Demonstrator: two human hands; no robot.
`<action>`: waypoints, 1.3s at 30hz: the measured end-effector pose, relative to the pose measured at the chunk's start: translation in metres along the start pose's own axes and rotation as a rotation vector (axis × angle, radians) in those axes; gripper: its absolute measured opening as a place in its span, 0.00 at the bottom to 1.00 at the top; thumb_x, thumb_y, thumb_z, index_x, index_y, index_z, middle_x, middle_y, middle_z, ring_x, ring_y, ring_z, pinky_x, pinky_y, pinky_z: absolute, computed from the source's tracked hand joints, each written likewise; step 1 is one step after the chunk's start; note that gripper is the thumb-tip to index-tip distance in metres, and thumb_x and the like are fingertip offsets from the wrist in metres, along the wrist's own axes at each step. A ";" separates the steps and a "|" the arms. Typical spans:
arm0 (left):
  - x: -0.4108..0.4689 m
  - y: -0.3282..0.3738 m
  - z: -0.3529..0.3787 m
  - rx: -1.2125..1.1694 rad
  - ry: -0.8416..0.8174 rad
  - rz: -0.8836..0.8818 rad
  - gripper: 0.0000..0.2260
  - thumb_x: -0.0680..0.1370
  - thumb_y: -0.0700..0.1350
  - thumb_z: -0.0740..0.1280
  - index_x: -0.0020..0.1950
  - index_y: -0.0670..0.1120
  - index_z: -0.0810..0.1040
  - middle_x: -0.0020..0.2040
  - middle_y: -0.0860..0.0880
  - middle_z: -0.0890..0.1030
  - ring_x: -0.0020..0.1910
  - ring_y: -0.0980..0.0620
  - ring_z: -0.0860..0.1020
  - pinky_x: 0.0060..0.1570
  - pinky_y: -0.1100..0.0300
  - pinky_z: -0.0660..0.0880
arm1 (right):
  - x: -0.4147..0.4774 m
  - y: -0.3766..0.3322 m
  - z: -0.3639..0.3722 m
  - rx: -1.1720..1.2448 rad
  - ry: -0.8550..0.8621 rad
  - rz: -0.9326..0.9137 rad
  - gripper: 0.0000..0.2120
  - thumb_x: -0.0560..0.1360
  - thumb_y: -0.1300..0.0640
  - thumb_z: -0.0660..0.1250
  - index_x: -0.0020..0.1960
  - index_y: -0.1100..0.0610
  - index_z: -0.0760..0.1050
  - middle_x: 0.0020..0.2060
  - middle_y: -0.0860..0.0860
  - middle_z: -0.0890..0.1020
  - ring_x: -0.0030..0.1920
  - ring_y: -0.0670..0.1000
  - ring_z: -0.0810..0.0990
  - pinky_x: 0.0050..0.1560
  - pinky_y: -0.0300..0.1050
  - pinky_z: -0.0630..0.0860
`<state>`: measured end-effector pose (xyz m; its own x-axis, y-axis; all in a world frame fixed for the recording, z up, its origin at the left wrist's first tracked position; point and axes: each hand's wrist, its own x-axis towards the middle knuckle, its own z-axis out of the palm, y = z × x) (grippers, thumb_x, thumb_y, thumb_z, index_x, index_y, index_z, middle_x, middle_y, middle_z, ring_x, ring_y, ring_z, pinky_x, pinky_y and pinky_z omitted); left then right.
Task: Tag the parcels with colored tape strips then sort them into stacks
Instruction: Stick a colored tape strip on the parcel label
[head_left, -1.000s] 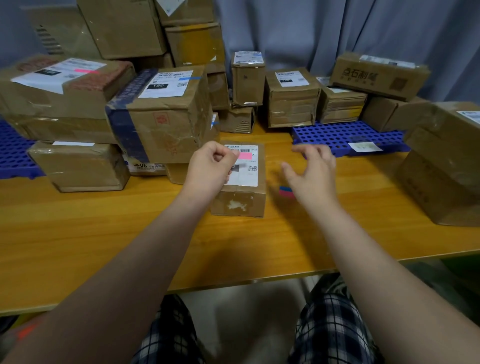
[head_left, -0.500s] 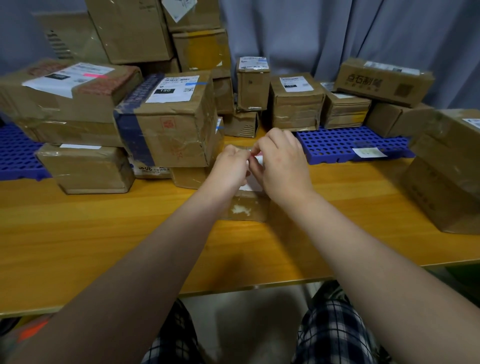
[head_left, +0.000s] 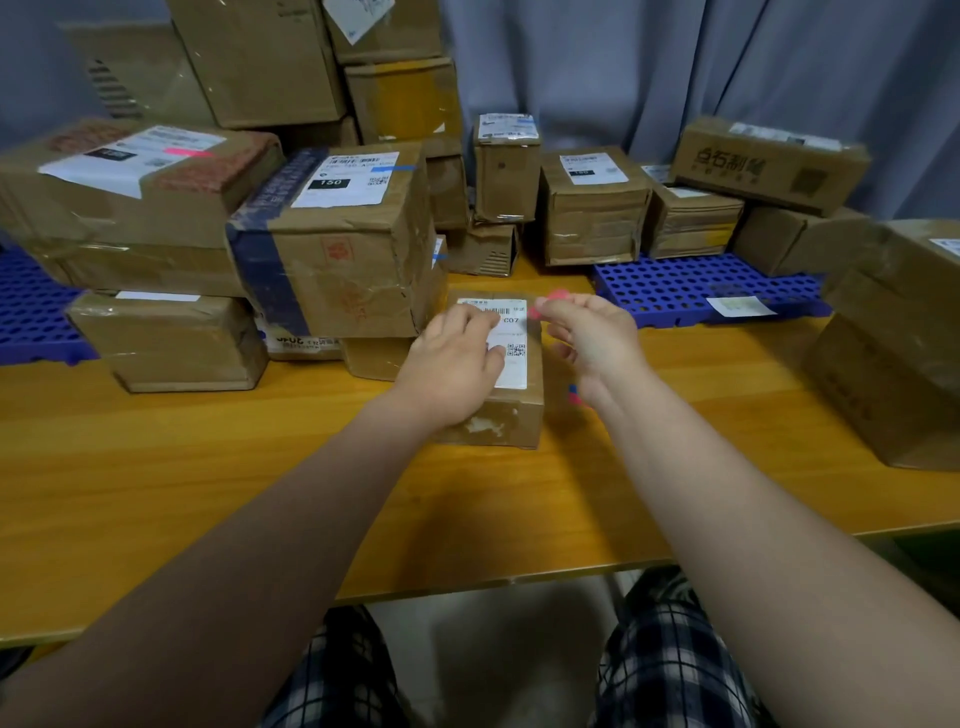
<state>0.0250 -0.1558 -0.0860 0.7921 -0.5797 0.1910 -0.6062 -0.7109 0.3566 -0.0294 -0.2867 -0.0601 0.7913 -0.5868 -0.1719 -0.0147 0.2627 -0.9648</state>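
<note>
Parcel (head_left: 511, 415), a small brown box with a white label (head_left: 514, 364) on top, sits on the desk (head_left: 208, 467) at the centre of the frame, its long side running away from the person. The left hand (head_left: 452, 358) rests on the left part of its top, fingers loosely bent on the label and not wrapped round the box. The right hand (head_left: 592, 338) hangs just right of the parcel's far end, thumb and forefinger pinching a pink tape strip (head_left: 550, 300) level with the label's upper right corner; whether the strip touches the label cannot be told. Small blue and pink tape pieces (head_left: 574, 395) show on the desk beside the right wrist, partly hidden by it.

Left of centre, a large box (head_left: 337, 249) banded with dark blue tape sits on lower parcels and carries a blue strip (head_left: 397, 169) on its label. In the upper left, a wide box (head_left: 130, 182) carries a pink strip (head_left: 187, 152). A blue perforated mat (head_left: 675, 286) lies right of centre with more parcels on its far side, before a grey curtain (head_left: 623, 78).
</note>
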 end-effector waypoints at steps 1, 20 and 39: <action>-0.002 -0.001 0.001 0.001 0.012 -0.002 0.21 0.82 0.50 0.54 0.75 0.48 0.60 0.71 0.47 0.63 0.70 0.47 0.60 0.70 0.52 0.57 | -0.001 0.000 0.001 0.031 0.016 0.048 0.07 0.70 0.61 0.74 0.44 0.55 0.77 0.42 0.48 0.81 0.45 0.46 0.76 0.36 0.38 0.69; -0.032 -0.001 0.008 -0.017 0.229 0.103 0.20 0.82 0.47 0.54 0.75 0.51 0.63 0.75 0.44 0.58 0.74 0.45 0.54 0.68 0.48 0.64 | -0.034 0.021 0.013 0.159 0.116 0.021 0.06 0.72 0.61 0.73 0.38 0.58 0.77 0.34 0.52 0.84 0.30 0.48 0.83 0.31 0.41 0.80; -0.040 -0.004 0.003 -0.199 0.129 0.115 0.33 0.74 0.61 0.65 0.73 0.46 0.61 0.75 0.49 0.54 0.73 0.48 0.54 0.69 0.53 0.59 | -0.020 0.036 0.001 -0.129 0.030 -0.033 0.06 0.77 0.52 0.66 0.52 0.51 0.73 0.49 0.53 0.83 0.48 0.51 0.83 0.49 0.51 0.81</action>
<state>-0.0047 -0.1307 -0.0979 0.7294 -0.5873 0.3509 -0.6767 -0.5439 0.4962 -0.0452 -0.2644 -0.0908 0.7741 -0.6165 -0.1437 -0.0693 0.1431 -0.9873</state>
